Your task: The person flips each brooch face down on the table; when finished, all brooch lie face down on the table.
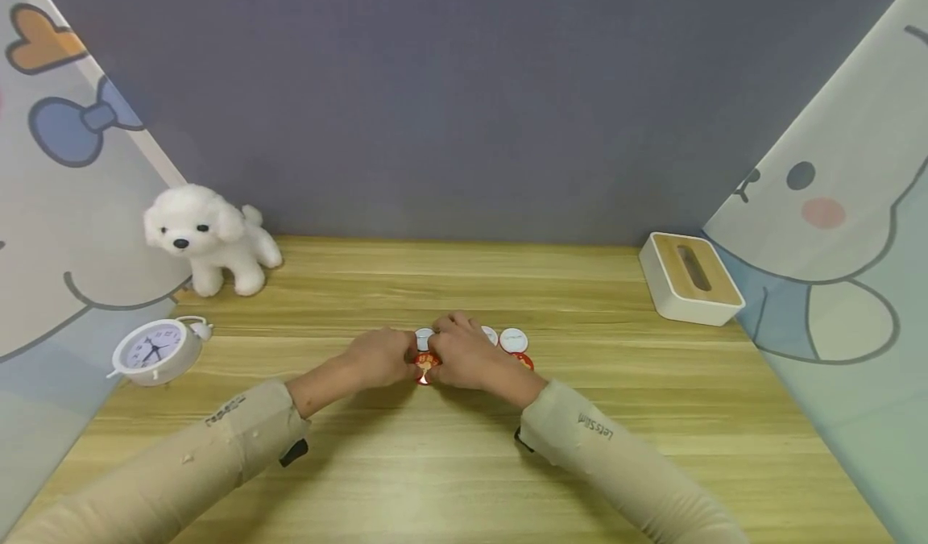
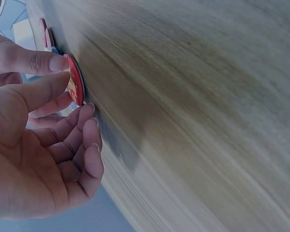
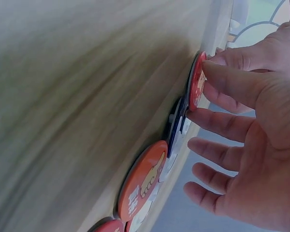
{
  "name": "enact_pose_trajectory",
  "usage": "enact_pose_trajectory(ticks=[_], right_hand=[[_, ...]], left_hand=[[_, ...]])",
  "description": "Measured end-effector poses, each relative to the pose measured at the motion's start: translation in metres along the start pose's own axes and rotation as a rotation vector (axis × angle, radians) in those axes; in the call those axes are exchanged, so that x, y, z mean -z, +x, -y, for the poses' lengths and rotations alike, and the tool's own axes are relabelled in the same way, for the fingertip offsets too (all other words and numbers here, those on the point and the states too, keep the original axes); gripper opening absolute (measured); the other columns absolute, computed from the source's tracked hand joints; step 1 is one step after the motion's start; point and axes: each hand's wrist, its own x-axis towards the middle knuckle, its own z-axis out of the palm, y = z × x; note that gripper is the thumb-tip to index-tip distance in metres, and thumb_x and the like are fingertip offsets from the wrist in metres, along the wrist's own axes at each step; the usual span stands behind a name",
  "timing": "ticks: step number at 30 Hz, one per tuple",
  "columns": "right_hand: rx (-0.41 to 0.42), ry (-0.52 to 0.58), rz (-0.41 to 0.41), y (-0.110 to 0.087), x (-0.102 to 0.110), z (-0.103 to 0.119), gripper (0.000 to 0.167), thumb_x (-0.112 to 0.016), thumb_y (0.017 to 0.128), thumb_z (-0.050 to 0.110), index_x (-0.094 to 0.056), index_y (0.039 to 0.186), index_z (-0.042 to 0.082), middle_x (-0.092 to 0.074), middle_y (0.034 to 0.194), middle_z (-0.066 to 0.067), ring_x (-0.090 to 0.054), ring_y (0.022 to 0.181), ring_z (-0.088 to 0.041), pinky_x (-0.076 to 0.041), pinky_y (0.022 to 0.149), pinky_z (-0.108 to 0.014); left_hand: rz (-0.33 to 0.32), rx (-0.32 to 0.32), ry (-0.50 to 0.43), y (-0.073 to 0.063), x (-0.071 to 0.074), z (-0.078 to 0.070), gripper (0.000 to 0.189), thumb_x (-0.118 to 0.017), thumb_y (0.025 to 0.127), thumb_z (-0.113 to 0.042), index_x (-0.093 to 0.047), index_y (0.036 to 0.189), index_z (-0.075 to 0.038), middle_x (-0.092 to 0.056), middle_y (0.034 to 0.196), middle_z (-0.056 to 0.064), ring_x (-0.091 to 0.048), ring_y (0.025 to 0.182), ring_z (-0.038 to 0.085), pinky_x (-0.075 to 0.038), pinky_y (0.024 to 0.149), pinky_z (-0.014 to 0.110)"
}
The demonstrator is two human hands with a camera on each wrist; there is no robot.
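While left hand and right hand pinch the red badge, I reckon uneven release could jog the white disc.

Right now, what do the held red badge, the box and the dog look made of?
Red badge: likely coated metal, glossy by its sheen; plastic possible.
Box: tan lid, maybe wood by colour; smooth white body, probably plastic.
Toy dog: apparently plush fabric; fuzzy, matte surface.

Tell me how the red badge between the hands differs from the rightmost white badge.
Colour: the red badge is red and gold; the white badge mostly white.
Contact: the left hand and right hand hold the red badge; neither touches the white badge.
Place: the white badge lies farther right than the red badge.
Both are round.
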Motion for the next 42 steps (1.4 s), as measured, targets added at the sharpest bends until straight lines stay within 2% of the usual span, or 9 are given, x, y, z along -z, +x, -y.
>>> enact_pose_trajectory(ticks=[3, 13, 20, 30, 37, 42], right_hand=[[-0.007, 0.009, -0.001, 0.001, 0.0, 0.001, 0.024, -0.076, 0.088, 0.039, -0.068, 0.091, 0.017, -0.055, 0.139, -0.004, -0.038, 0.139, -0.029, -0.037, 0.11, -0.054], [-0.004, 0.002, -0.031, 0.001, 0.002, -0.001, 0.019, -0.076, 0.086, 0.03, -0.062, 0.085, 0.017, -0.056, 0.137, -0.004, -0.041, 0.135, -0.028, -0.037, 0.11, -0.052], [-0.005, 0.006, -0.033, 0.001, 0.003, -0.002, 0.025, -0.077, 0.087, 0.03, -0.056, 0.078, 0.019, -0.055, 0.14, -0.003, -0.041, 0.134, -0.028, -0.038, 0.109, -0.052], [0.002, 0.032, -0.056, 0.0, 0.003, -0.003, 0.023, -0.078, 0.086, 0.027, -0.057, 0.079, 0.02, -0.055, 0.141, -0.004, -0.042, 0.133, -0.029, -0.04, 0.108, -0.052], [0.006, 0.03, -0.079, -0.002, 0.001, -0.003, 0.023, -0.075, 0.087, 0.033, -0.056, 0.083, 0.02, -0.057, 0.127, -0.001, -0.043, 0.128, -0.026, -0.04, 0.103, -0.05], [0.004, 0.028, -0.118, -0.004, 0.001, -0.002, 0.031, -0.073, 0.088, 0.042, -0.051, 0.083, 0.02, -0.059, 0.124, -0.002, -0.045, 0.126, -0.026, -0.041, 0.101, -0.048]], left_hand=[[0.001, 0.008, -0.009, 0.0, 0.0, 0.0, 0.019, -0.075, 0.089, -0.03, -0.068, 0.091, -0.013, -0.062, 0.076, -0.005, -0.05, 0.064, 0.014, -0.038, 0.055, 0.029], [0.012, 0.018, -0.064, 0.003, -0.001, 0.002, 0.016, -0.074, 0.09, -0.028, -0.067, 0.09, -0.014, -0.064, 0.077, -0.006, -0.051, 0.065, 0.013, -0.04, 0.058, 0.028], [0.002, -0.012, -0.089, 0.005, 0.001, 0.004, 0.011, -0.072, 0.091, -0.024, -0.069, 0.092, -0.014, -0.066, 0.081, -0.004, -0.055, 0.071, 0.014, -0.043, 0.062, 0.029], [0.031, -0.039, -0.157, 0.001, 0.011, 0.002, 0.008, -0.068, 0.094, -0.021, -0.068, 0.09, -0.013, -0.062, 0.076, -0.004, -0.05, 0.066, 0.013, -0.039, 0.059, 0.027], [0.025, -0.067, -0.251, 0.003, 0.009, 0.007, 0.014, -0.067, 0.094, -0.019, -0.067, 0.081, -0.013, -0.054, 0.07, -0.005, -0.044, 0.064, 0.012, -0.035, 0.058, 0.026], [0.02, -0.069, -0.291, 0.003, 0.009, 0.009, 0.012, -0.067, 0.092, -0.019, -0.07, 0.083, -0.012, -0.061, 0.074, -0.001, -0.046, 0.065, 0.012, -0.037, 0.058, 0.027]])
